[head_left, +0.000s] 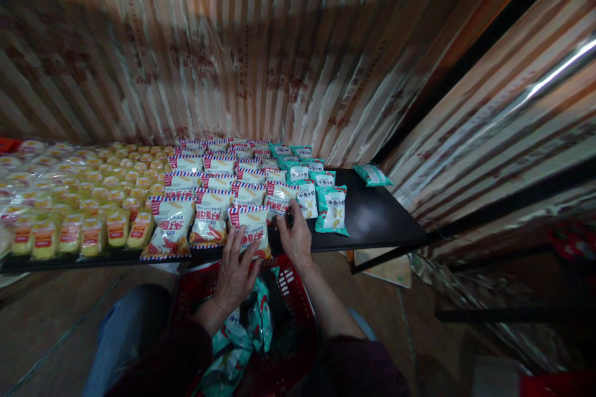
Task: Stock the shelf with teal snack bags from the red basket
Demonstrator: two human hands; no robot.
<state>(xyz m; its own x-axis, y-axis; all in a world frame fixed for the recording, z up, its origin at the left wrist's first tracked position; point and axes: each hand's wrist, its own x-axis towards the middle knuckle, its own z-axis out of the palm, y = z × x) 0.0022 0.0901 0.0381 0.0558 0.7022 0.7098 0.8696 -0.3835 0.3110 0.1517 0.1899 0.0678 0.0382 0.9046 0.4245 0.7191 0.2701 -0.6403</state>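
My left hand [236,273] lies with fingers spread on the front edge of a red, white and blue snack packet [251,223] at the front of the black shelf [382,217]. My right hand [294,236] rests just to its right, fingers curled at the edge of another such packet [279,197], next to a teal and white packet [331,209]. Whether the right fingers grip it is hard to tell. Below my hands a red basket [293,288] holds more teal packets [249,325].
Rows of red-white-blue packets [212,183] fill the shelf's middle, yellow packets [84,198] the left. One teal packet [372,175] lies alone at the back right. A striped curtain [261,56] hangs behind. A dark rail [493,208] runs right.
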